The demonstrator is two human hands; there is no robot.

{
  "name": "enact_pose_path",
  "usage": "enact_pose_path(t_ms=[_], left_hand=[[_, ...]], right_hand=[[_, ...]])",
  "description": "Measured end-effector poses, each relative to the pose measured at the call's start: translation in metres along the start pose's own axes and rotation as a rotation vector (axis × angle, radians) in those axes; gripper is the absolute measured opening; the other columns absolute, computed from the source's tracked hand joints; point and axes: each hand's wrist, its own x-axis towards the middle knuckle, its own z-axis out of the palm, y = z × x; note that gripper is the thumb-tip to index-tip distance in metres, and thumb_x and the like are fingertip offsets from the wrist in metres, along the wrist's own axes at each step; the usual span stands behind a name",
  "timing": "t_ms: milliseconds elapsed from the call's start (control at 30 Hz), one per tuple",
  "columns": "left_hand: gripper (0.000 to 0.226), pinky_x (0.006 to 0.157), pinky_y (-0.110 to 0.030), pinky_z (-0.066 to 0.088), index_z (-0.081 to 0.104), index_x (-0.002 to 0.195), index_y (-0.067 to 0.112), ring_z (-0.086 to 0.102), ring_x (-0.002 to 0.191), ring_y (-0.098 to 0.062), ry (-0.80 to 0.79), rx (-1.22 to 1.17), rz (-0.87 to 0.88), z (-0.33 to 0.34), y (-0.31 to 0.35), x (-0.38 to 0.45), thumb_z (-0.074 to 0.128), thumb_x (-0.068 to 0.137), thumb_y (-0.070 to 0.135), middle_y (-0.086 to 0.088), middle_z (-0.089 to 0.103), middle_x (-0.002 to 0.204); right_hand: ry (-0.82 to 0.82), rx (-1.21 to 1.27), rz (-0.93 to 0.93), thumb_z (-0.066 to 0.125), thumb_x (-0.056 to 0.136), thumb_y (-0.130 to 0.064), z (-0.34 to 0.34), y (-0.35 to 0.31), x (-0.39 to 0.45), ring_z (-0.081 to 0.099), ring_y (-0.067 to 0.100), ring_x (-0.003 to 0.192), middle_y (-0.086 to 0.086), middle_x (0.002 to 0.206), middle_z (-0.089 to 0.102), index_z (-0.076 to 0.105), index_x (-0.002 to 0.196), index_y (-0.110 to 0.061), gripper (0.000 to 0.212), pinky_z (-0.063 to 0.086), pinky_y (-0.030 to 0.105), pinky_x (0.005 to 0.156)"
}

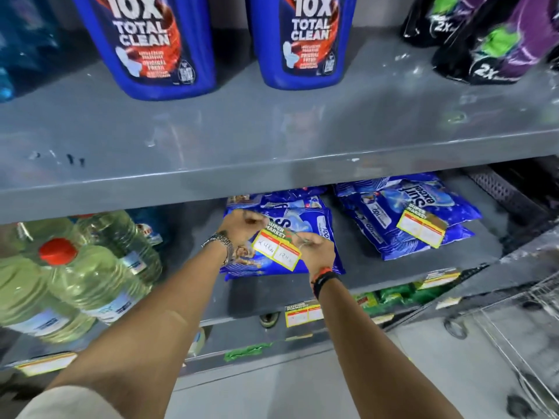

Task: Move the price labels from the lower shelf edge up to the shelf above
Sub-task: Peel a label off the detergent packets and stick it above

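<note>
Both hands hold one yellow-edged price label (276,249) with a green "super market" header, over a blue detergent pack (320,219) on the middle shelf. My left hand (242,226) pinches its upper left corner; my right hand (316,247) grips its right edge. A second label (421,228) lies on the right-hand blue packs. A third label (303,313) is stuck on the lower shelf edge (242,309), and another label (440,278) sits further right on that edge. The grey shelf above (272,176) has a bare front edge.
Two blue toilet-cleaner bottles (157,46) and dark purple pouches (490,40) stand on the upper shelf. Large pale green bottles with red caps (75,276) fill the middle shelf's left. A wire shopping trolley (514,328) stands at the lower right.
</note>
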Motion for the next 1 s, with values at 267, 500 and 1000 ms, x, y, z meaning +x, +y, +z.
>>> enact_pose_path(t_ms=[267, 500, 1000], left_hand=[[0.023, 0.068, -0.019, 0.056, 0.072, 0.098, 0.012, 0.067, 0.081, -0.015, 0.086, -0.317, -0.019, -0.008, 0.006, -0.034, 0.071, 0.079, 0.024, -0.004, 0.074, 0.089], [0.018, 0.060, -0.015, 0.055, 0.073, 0.092, 0.017, 0.067, 0.073, -0.011, 0.129, -0.590, 0.045, -0.031, 0.022, -0.090, 0.073, 0.075, 0.025, 0.002, 0.076, 0.081], [0.020, 0.062, -0.016, 0.051, 0.072, 0.095, 0.008, 0.065, 0.066, -0.005, 0.244, -0.625, 0.207, -0.082, 0.054, -0.176, 0.070, 0.078, 0.019, 0.005, 0.076, 0.072]], right_hand=[[-0.150, -0.044, -0.161, 0.069, 0.081, -0.008, -0.019, -0.034, -0.018, 0.068, 0.023, 0.082, 0.015, 0.098, 0.073, 0.072, 0.098, -0.006, 0.018, 0.055, 0.026, 0.065], [-0.393, 0.050, -0.267, 0.068, 0.081, -0.009, -0.050, -0.087, -0.063, 0.069, 0.018, 0.079, 0.011, 0.091, 0.072, 0.067, 0.104, -0.002, 0.024, 0.056, 0.016, 0.060], [-0.564, 0.034, -0.398, 0.065, 0.084, -0.011, -0.058, -0.140, -0.133, 0.069, 0.016, 0.078, 0.013, 0.093, 0.072, 0.067, 0.103, -0.003, 0.021, 0.058, 0.025, 0.068]])
